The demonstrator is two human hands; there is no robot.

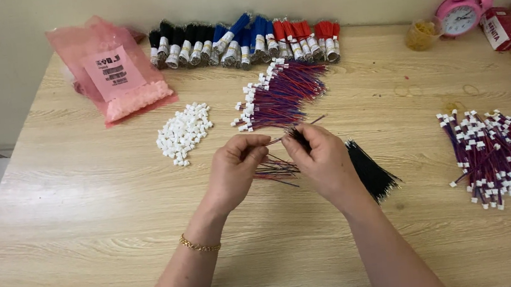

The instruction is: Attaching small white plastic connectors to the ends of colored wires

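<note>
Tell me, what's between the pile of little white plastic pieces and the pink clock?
In the head view, between the white pieces and the pink clock lies a fanned heap of red and blue wires with white plugs, then bare wooden table and a small jar of rubber bands.

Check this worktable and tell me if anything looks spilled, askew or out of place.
Little stands out. A few loose rubber bands lie scattered on the table near the alarm clock. The white connectors sit in a loose heap, not a container. Both the left hand and right hand pinch thin wires.
</note>
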